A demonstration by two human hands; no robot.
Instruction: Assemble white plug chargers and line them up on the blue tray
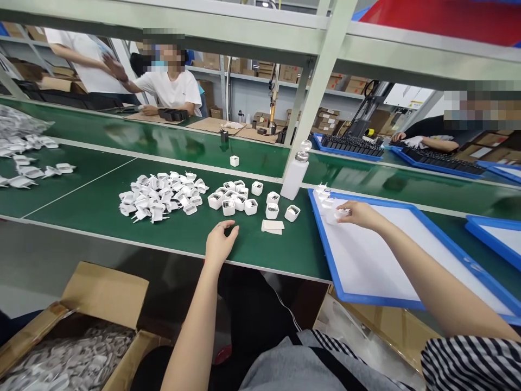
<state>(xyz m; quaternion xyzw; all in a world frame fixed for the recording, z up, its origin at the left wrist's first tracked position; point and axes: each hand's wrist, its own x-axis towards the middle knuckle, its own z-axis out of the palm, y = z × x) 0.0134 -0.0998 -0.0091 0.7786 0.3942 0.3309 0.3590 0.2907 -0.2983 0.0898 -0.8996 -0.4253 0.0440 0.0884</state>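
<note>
Over the far left corner of a blue-rimmed tray [325,250], my right hand [360,214] is closed on a white plug charger [334,216]; its outline is blurred. Other white chargers [323,193] stand just beyond it along the tray's edge. My left hand [222,241] is above the front of the green bench, thumb and fingers apart, nothing in it. Ahead of that hand are several white square housings [251,206] with dark parts inside. A pile of white plug covers with pins [157,195] is to their left. Small pale cards [272,226] lie right of my left hand.
A white pump bottle [295,176] stands beside the shelf post [315,81]. One white housing [234,161] sits on the farther strip. Below the bench at left, an open carton [106,293] holds many white pieces. Co-workers [169,81] sit and stand across the line.
</note>
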